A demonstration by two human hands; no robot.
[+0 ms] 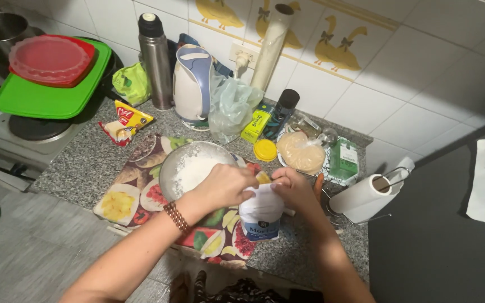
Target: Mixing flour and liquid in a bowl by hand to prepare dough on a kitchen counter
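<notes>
- Flour bag (261, 212) upright on surface, just right of metal bowl (170, 168).
- Left hand (225, 185) & right hand (291, 189) fingers pinched shut on bag top.
- Risk: tugged sideways, bag tips, flour spills beside bowl.

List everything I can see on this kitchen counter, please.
flour bag: one, white and blue, on the counter, gripped at its top
metal bowl: one, silver, holds white flour, left of the bag
fruit-print mat: one, multicoloured, under the bowl
kettle: one, white and blue, by the wall
thermos: one, steel, left of the kettle
paper towel roll: one, white, right edge
green board: one, on the stove
left hand: one, on the bag top
right hand: one, on the bag top
</notes>
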